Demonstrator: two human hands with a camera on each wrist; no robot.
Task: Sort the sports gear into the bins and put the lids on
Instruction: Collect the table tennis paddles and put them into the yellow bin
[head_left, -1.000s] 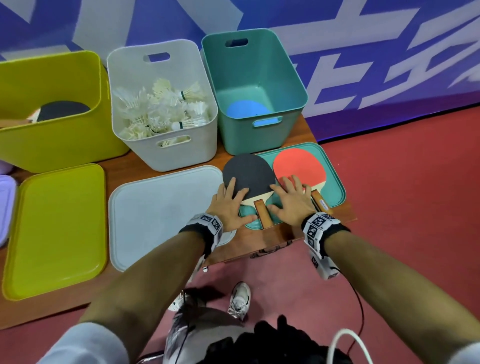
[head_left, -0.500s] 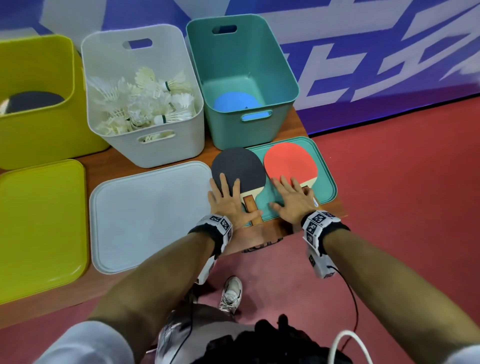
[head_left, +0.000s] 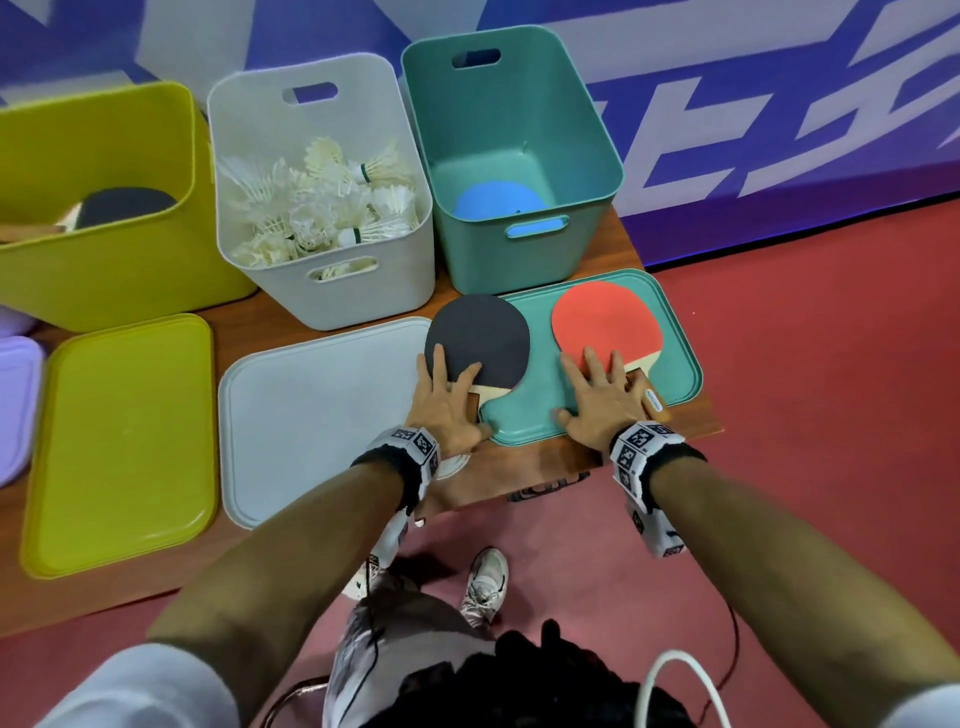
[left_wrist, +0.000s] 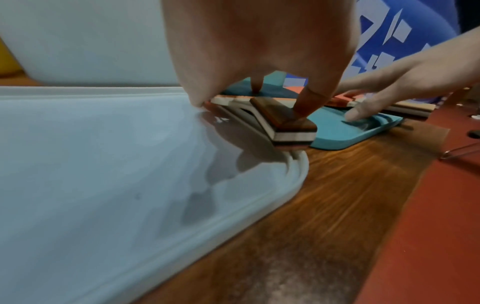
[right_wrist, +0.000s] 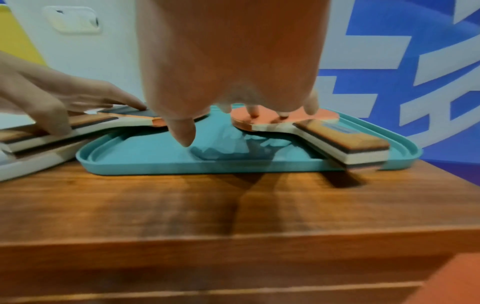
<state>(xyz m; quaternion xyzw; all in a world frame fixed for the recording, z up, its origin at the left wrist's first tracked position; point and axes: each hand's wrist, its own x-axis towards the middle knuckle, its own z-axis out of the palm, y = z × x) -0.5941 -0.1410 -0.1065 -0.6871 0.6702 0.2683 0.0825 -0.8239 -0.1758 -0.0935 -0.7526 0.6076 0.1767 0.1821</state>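
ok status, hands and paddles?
Left hand flat on black paddle. Right hand flat on red paddle. Both paddles on teal lid, not binned.

Wooden table (head_left: 550, 457): three bins (head_left: 332, 291), lids (head_left: 322, 415) flat in front.

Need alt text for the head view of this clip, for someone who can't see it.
A person's left hand lies flat on a black-faced paddle and the right hand on a red-faced paddle, both on a teal lid at a wooden table's edge. Behind stand yellow, white and teal bins; the white one holds shuttlecocks.
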